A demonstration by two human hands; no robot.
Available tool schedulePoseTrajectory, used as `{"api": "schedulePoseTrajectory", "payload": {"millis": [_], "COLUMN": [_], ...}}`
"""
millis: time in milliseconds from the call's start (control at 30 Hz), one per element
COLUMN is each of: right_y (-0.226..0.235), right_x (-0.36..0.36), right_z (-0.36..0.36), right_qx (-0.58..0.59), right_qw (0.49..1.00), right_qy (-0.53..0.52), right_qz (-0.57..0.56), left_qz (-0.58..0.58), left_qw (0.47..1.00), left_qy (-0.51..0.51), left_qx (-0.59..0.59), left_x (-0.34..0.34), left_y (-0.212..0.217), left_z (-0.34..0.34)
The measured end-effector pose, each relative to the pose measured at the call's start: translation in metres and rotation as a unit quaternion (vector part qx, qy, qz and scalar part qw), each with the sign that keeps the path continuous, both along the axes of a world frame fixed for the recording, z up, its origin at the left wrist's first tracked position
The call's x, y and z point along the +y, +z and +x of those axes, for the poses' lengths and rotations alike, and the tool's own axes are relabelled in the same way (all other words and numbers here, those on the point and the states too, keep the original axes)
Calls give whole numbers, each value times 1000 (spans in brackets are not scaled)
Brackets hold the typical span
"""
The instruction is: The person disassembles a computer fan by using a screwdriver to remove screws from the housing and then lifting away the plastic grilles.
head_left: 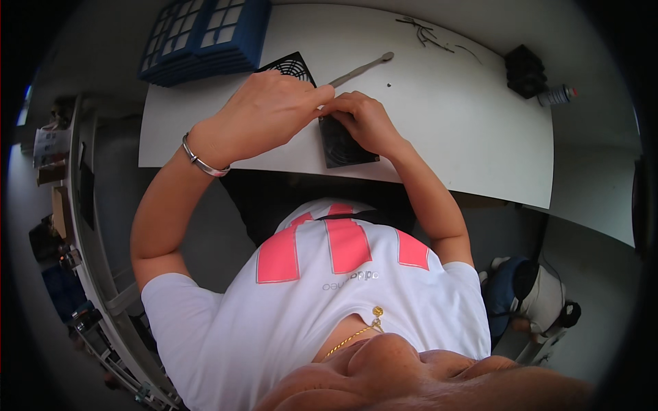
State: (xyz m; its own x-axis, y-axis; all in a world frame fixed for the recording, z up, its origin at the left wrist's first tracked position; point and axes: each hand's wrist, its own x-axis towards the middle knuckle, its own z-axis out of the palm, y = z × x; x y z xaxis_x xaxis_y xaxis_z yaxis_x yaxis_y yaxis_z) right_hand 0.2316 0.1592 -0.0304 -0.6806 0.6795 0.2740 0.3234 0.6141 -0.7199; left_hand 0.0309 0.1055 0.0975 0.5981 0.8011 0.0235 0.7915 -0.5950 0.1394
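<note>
On the white table (439, 130), a dark, flat square piece (343, 145) lies near the front edge. My right hand (363, 122) is over its far side, fingers bent and pressed together at the far left corner. My left hand (264, 109) is closed just left of that corner, its fingertips meeting those of my right; what they pinch is hidden. Beyond my left hand sits a black square grille with rings (293, 66), partly covered by the hand. A long grey hand tool with a rounded end (370, 66) lies slantwise beyond both hands.
Stacked blue trays with white grids (205, 41) stand at the far left. A small dark bit (389, 85) lies right of the tool. Thin black strips (425, 33) are at the back, black blocks (525, 72) and a spray can (558, 94) at right. Another person (538, 294) is behind, right.
</note>
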Motion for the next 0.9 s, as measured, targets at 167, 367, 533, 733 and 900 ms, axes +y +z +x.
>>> {"api": "schedulePoseTrajectory", "payload": {"millis": [167,367,533,733,900], "right_y": [6,22,26,7,-1], "right_x": [-2,4,8,-15,-32], "right_z": [0,5,6,29,34], "right_qx": [-17,21,39,-36,10], "right_qw": [1000,992,994,996,995], "right_qy": [7,45,65,-20,-43], "right_qz": [-2,-115,-84,-85,-89], "left_qz": [-8,38,16,-60,-89], "left_qw": [1000,998,1000,997,990], "left_qy": [-3,-45,-3,51,99], "left_qx": [16,-6,-11,17,42], "left_x": [-2,-3,3,16,25], "left_y": [-1,-2,-7,2,10], "left_z": [-1,0,1,-8,-4]}}
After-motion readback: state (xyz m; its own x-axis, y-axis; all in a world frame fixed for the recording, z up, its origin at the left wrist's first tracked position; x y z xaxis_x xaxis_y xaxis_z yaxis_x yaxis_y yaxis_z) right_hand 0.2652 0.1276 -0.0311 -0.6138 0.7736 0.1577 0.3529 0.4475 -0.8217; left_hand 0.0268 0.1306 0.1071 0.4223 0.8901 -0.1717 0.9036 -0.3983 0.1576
